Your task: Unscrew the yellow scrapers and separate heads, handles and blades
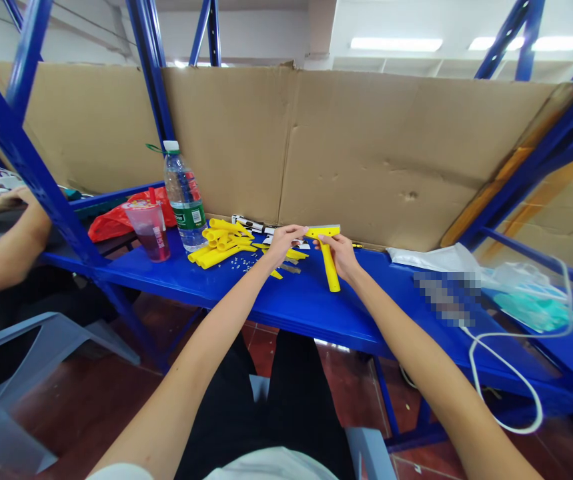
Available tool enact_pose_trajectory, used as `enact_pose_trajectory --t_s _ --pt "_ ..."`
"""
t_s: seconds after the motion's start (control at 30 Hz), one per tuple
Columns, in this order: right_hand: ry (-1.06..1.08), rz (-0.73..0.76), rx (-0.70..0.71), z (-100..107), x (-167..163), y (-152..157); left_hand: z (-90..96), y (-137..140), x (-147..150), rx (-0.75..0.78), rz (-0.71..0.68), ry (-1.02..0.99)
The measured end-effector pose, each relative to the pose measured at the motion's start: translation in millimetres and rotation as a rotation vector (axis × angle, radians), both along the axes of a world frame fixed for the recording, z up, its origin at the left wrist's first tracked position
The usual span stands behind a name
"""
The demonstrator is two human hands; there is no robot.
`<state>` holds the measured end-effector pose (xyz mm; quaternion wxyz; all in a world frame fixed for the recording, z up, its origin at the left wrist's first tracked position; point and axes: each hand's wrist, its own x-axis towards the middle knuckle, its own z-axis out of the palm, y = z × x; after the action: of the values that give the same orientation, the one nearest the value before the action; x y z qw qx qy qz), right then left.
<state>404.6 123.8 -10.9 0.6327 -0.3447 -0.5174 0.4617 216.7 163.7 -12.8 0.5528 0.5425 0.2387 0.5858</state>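
Note:
A yellow scraper [331, 267] with a pale blade along its head is held up over the blue table. My left hand [287, 241] pinches the left end of its head, fingers closed. My right hand [342, 255] is wrapped around the scraper where head and handle meet, and the handle points down toward me. Left of my hands lies a pile of yellow handles [221, 247]. Beside them several small metal screws [243, 263] are scattered, with flat yellow pieces [293, 254] near my left wrist.
A water bottle [185, 200] and a drink cup [150, 230] stand at the left, by a red plastic bag [111, 217]. White packaging [436, 260] and a white cable [509, 335] lie right. Cardboard [366, 147] walls the back. Another person's arm [11, 247] is at far left.

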Motion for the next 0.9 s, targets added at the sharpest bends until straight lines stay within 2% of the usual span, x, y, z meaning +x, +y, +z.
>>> enact_pose_trajectory --t_s 0.17,0.27,0.6,0.9 --pt "-0.069 0.166 -0.092 0.9 -1.5 -7.2 -1.6 4.0 0.1 0.002 0.028 -0.053" --pt "-0.060 0.224 -0.061 2.2 -2.3 -12.1 -1.8 4.5 -0.4 0.002 0.019 -0.060" --pt "-0.098 0.161 0.041 4.8 -7.1 -16.9 2.6 1.0 -1.7 -0.022 -0.037 -0.088" --pt "-0.112 0.151 0.034 8.5 -9.4 -22.0 4.1 -2.3 -0.5 -0.049 -0.043 -0.099"
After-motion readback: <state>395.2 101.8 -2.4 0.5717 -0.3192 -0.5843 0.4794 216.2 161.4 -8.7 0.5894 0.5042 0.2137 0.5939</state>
